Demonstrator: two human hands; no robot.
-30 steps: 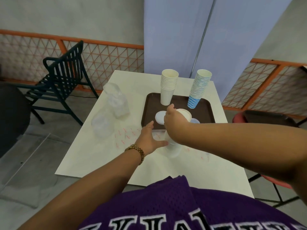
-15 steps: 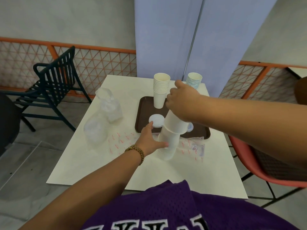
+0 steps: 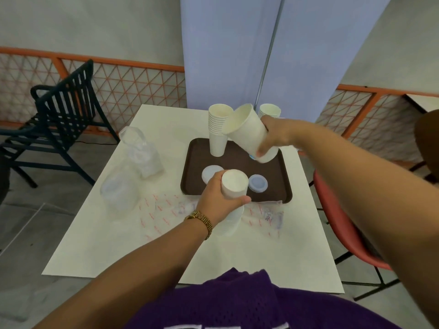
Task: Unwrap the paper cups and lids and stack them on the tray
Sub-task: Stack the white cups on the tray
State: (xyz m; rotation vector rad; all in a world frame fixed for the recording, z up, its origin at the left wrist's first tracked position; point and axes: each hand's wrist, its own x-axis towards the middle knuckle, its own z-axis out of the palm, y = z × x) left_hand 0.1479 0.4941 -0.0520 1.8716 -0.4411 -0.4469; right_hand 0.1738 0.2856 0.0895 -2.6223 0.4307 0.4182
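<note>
The right hand (image 3: 273, 136) grips a white paper cup (image 3: 249, 136), or maybe a few cups nested together. It holds this in the air above the far part of the brown tray (image 3: 190, 172), tilted, with the open mouth toward the far left. The fingers curl around the lower part of the cup.

The left hand (image 3: 216, 198) grips the upper part of an upside-down stack of white cups (image 3: 234, 198). This stack stands on the worktop (image 3: 114, 243), just at the near edge of the tray, with the flat bottom of the top cup facing up. The two hands are well apart from each other. A gold bracelet (image 3: 202, 222) is on the left wrist.

On the tray, at its far left corner, an upright stack of white cups (image 3: 217, 131) stands. Behind the right hand another stack of cups (image 3: 269, 111) shows only its top. Two round lids (image 3: 257, 183) lie flat on the near part of the tray, one on each side of the left hand.

An opened plastic wrapper with red print (image 3: 266, 214) lies flat on the worktop under the upside-down stack. Near the left edge of the worktop are two clear plastic packages (image 3: 140, 155); what they contain I cannot tell for sure.

A dark slatted chair (image 3: 64, 110) stands beyond the left edge, and a red chair (image 3: 332, 222) at the right edge.
</note>
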